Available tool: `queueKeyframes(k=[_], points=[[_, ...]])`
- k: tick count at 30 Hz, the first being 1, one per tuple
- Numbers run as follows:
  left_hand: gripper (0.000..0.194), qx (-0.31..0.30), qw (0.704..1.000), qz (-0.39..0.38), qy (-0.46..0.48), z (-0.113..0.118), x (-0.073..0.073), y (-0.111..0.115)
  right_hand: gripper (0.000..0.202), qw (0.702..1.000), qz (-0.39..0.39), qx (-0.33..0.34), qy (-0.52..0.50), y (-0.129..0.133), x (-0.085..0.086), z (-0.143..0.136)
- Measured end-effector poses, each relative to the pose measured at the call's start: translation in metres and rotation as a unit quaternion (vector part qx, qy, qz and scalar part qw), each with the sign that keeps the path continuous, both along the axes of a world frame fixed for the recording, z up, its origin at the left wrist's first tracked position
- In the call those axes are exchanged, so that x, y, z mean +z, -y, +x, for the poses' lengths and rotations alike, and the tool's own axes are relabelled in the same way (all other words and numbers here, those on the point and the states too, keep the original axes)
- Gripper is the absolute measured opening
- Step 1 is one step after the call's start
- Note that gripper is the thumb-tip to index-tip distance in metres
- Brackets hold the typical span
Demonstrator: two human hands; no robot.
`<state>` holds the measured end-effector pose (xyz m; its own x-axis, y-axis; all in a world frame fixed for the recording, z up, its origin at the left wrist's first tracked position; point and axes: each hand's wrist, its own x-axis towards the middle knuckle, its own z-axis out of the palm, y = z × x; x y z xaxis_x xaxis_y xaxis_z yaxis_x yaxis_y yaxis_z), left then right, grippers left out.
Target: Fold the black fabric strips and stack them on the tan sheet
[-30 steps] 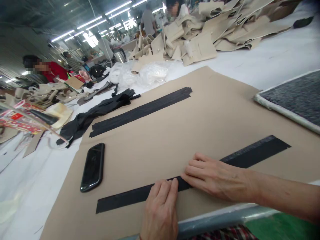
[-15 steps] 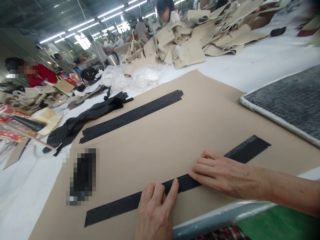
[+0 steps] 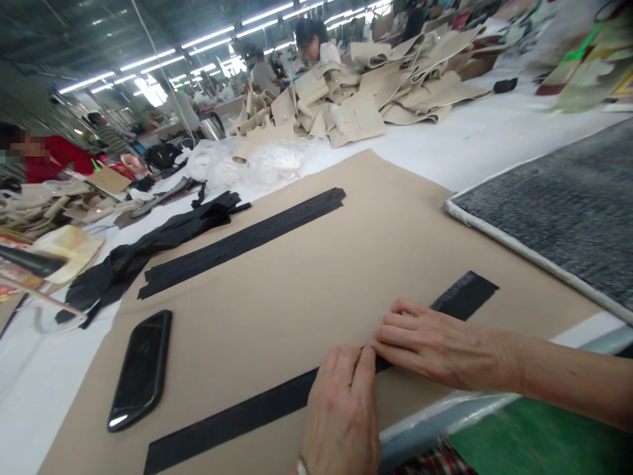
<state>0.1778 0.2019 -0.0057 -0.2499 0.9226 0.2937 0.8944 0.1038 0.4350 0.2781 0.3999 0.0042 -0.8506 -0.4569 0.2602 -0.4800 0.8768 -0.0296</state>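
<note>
Left hand (image 3: 343, 415) and right hand (image 3: 435, 343) meet fingertip to fingertip over the near black strip (image 3: 232, 415), palms down, fingers bent and drawn close together. I have the tips down on the strip from both sides of one spot, I judge so that it stays in line and doesn't slide on the brown sheet (image 3: 297, 310) beneath. Whether I am pinching an edge of it or only pressing, I cannot tell—my own fingers cover that stretch, and the right thumb is out of sight.

Right of my hands the strip shows a paler, shiny band along its far edge; left of them it is plain black. The other black strips (image 3: 242, 244) lie flat near the sheet's far edge, seemingly kept parallel and within reach; how many are layered there is hard to make out. My phone (image 3: 141, 369) lies on the sheet near its left side, apart from both strips, probably to leave them room. Crumpled black material (image 3: 163, 237) sits just beyond, partly on the white counter (image 3: 415, 145).

My left wrist runs off the bottom of the view, as does the strip's near left corner; the grey textured board (image 3: 554, 204) is cut off at right—and the people behind the beige pieces (image 3: 356, 119) are blurred.
</note>
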Motion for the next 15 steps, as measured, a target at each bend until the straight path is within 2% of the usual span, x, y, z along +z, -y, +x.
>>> queueKeyframes(k=[3, 15], points=[[0.047, 0.012, 1.000, -0.010, -0.016, 0.007, -0.004, -0.008, 0.030, 1.000, 0.006, -0.002, 0.001, -0.002, -0.001, 0.002], [0.052, 0.006, 0.997, -0.009, -0.074, 0.007, -0.016, -0.005, 0.031, 1.000, 0.013, -0.022, -0.009, -0.028, 0.000, 0.026]])
